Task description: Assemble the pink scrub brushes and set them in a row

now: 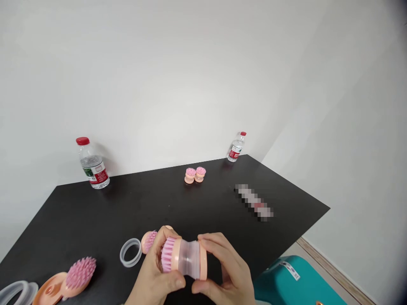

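Between my hands is a round scrub brush [189,259] with pink bristles, a clear middle and peach-coloured ends, lying on its side in the air above the table. My left hand [155,271] grips its bristle end, thumb below and fingers above. At the flat peach end, my right hand [225,267] pinches the rim between thumb and fingers. Just behind my left hand lies another peach piece with pink bristles [149,241], partly hidden by the fingers. A translucent ring [130,253] rests beside it.
At the left front lie a bristled brush part [81,275] joined to a peach piece, and translucent rings [19,292]. Two brushes [194,175] stand at the back. Water bottles [93,165] [237,147] stand along the wall. A blurred strip [254,202] lies right; a teal stool [295,279] stands beside the black table [143,203].
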A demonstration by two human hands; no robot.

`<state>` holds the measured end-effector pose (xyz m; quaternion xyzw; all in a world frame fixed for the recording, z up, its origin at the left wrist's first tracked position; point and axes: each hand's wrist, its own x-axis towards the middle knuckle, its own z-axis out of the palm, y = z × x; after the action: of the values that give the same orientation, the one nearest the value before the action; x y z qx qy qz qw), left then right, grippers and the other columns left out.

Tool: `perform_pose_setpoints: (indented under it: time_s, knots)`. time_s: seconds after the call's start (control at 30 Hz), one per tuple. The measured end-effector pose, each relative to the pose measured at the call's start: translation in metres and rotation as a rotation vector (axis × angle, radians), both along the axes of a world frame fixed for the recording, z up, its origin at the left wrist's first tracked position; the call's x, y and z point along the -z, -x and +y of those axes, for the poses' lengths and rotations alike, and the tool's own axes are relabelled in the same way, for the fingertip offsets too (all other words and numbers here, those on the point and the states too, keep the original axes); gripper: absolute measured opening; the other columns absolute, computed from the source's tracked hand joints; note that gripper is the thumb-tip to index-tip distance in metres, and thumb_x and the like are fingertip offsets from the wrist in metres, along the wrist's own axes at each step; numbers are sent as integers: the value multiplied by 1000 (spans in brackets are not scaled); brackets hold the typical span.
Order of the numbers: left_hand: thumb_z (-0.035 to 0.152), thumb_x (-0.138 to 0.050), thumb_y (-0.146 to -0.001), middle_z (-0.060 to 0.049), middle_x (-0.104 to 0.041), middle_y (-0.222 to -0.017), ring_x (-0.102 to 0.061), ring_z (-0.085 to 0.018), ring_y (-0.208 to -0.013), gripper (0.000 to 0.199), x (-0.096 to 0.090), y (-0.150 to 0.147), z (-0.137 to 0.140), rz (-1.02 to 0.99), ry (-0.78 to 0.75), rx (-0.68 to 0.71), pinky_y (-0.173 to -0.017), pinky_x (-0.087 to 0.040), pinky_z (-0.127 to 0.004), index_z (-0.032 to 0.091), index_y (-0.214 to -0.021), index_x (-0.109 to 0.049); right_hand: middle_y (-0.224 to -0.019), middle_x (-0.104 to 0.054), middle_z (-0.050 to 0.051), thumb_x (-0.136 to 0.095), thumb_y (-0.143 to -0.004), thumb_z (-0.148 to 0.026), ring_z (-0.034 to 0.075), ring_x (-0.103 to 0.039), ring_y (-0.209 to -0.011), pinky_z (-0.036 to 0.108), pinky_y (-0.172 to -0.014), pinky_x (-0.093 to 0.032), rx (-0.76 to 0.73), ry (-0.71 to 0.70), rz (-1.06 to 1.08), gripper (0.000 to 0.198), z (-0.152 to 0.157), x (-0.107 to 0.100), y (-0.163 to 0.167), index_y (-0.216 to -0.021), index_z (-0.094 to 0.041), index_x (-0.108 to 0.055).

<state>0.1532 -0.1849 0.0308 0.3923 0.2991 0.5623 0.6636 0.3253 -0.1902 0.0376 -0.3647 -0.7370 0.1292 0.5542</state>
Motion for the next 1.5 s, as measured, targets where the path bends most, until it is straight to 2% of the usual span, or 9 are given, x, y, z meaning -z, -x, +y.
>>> perform_pose_setpoints:
  time_s: [0.43, 0.6, 0.73, 0.87, 0.97, 1.03, 1.17, 1.33, 1.5]
  knots:
    - [57, -90, -57, 3, -47, -84, -43, -13, -74, 57, 5, 9, 4, 121, -13, 84, -65, -38, -23, 25, -92, -60, -106, -69, 13, -64, -95, -43, 26, -67, -92, 40, -73, -60, -88, -200, -89, 38, 6, -5, 2, -127, -22, -60]
    - [59, -90, -56, 2, -45, -92, -45, -13, -75, 56, 10, 7, 5, 178, -111, 45, -64, -39, -23, 24, -90, -63, -99, -68, 12, -63, -93, -54, 23, -66, -81, 34, -66, -58, -34, -200, -92, 45, 6, -1, 1, -123, -21, -59]
    - [49, -94, -54, 2, -48, -91, -48, -12, -71, 55, 16, 5, 6, 179, -236, 88, -61, -38, -23, 27, -95, -64, -67, -57, -1, -51, -86, -78, 13, -52, -51, 25, -46, -41, 66, 36, -39, 58, 0, 8, 2, -95, -21, -60]
    - [38, -95, -57, 1, -58, -93, -54, -15, -77, 50, 12, 3, 2, 162, -194, 75, -67, -44, -25, 30, -97, -65, -61, -51, -2, -26, -87, -86, 13, -49, -50, 25, -47, -39, 25, 402, -41, 72, -1, 9, 3, -70, -21, -51]
    - [37, -95, -54, 2, -56, -92, -54, -15, -79, 49, 6, 1, 0, 199, -145, -64, -68, -45, -24, 29, -93, -67, -87, -65, 6, -27, -80, -90, 20, -64, -69, 28, -56, -53, -19, 396, -16, 82, 0, 9, 2, -106, -21, -62]
    - [39, -95, -53, 2, -56, -93, -55, -15, -79, 49, 4, -1, 0, 220, -104, -140, -68, -45, -24, 28, -92, -67, -119, -65, 13, -31, -79, -90, 27, -69, -92, 32, -68, -60, -63, 342, -16, 91, -1, 11, 0, -138, -23, -48]
    - [41, -93, -57, 2, -57, -93, -57, -14, -76, 50, 4, -2, -1, 168, -44, -158, -69, -46, -25, 27, -96, -65, -144, -55, 13, -48, -93, -68, 31, -62, -122, 35, -90, -60, -70, 269, -127, 68, -5, 15, -7, -149, -30, -40]
    - [34, -93, -55, 2, -55, -96, -56, -15, -78, 47, 0, -2, -3, 203, -23, -169, -68, -47, -25, 28, -94, -67, -100, -74, 8, -53, -96, -61, 21, -70, -77, 26, -66, -57, -32, 204, -121, 48, 1, 10, -5, -125, -23, -61]
    - [19, -87, -55, 3, -52, -92, -53, -13, -74, 44, -4, -4, -4, 214, -44, -56, -62, -44, -23, 28, -93, -68, -56, -51, -1, -28, -94, -78, 11, -45, -46, 23, -44, -36, -42, 431, -87, 71, 5, 6, 0, -65, -19, -55]
